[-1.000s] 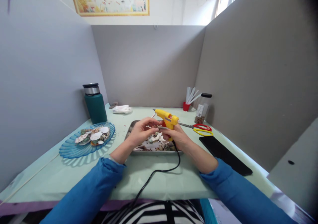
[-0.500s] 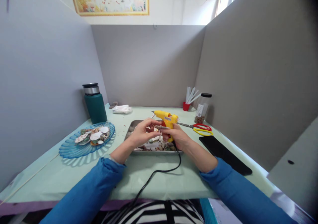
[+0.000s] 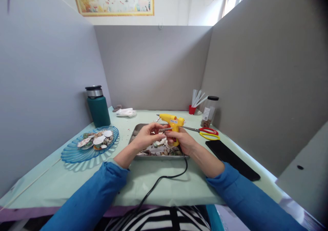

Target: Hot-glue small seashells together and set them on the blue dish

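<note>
My right hand (image 3: 184, 139) is wrapped round the handle of a yellow hot glue gun (image 3: 169, 119), whose dark nozzle points left. In my left hand (image 3: 148, 135), thumb and fingertips pinch a small, slender brownish piece (image 3: 163, 130); whether it is a shell or a twig I cannot tell. The right thumb lies close to that piece's right end. Both hands are over a metal tray (image 3: 159, 157) of shells and pebbles, partly hidden by them. A black cord (image 3: 164, 177) runs from the gun's handle toward the front table edge.
At left, a blue scalloped plate (image 3: 67, 153) carries shells, with a green bottle (image 3: 98, 110) behind. Scissors (image 3: 208, 132), a black slab (image 3: 233, 159), a jar (image 3: 208, 112) and a red cup (image 3: 192, 110) of glue sticks are at right. A white bundle (image 3: 126, 112) lies behind. Grey panels surround the table.
The slender piece has tilted and shows more clearly between the hands. My left fingers have shifted slightly around it. The glue gun has barely moved.
</note>
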Available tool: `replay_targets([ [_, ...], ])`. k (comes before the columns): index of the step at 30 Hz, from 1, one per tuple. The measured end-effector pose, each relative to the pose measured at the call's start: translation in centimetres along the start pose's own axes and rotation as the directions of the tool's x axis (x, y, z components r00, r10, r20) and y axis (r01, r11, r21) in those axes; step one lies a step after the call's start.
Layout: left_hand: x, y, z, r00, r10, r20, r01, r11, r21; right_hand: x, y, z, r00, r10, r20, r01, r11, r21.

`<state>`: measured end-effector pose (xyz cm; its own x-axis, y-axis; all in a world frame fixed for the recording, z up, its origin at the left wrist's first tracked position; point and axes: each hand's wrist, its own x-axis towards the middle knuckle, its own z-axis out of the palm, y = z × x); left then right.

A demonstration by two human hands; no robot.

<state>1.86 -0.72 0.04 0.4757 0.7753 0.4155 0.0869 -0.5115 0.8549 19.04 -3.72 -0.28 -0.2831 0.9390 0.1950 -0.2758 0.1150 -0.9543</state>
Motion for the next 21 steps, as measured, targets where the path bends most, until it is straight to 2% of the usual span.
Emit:
replay_targets([
  [6, 0.01, 0.03, 0.01, 1.0, -0.02, 0.011, 0.02, 0.999, -0.027, 0.12, 0.27, -0.16, 1.0, -0.022, 0.012, 0.022, 1.0, -0.01],
  [15, 0.04, 0.87, 0.04, 0.996, -0.071, 0.044, 0.08, 0.969, -0.232, -0.19, -0.39, 0.28, 1.0, -0.014, -0.01, 0.014, 1.0, 0.022],
  [21, -0.03, 0.8, 0.01, 0.995, -0.053, 0.089, 0.074, 0.965, -0.251, -0.16, -0.34, 0.33, 0.999, -0.017, -0.033, 0.019, 0.999, 0.037],
])
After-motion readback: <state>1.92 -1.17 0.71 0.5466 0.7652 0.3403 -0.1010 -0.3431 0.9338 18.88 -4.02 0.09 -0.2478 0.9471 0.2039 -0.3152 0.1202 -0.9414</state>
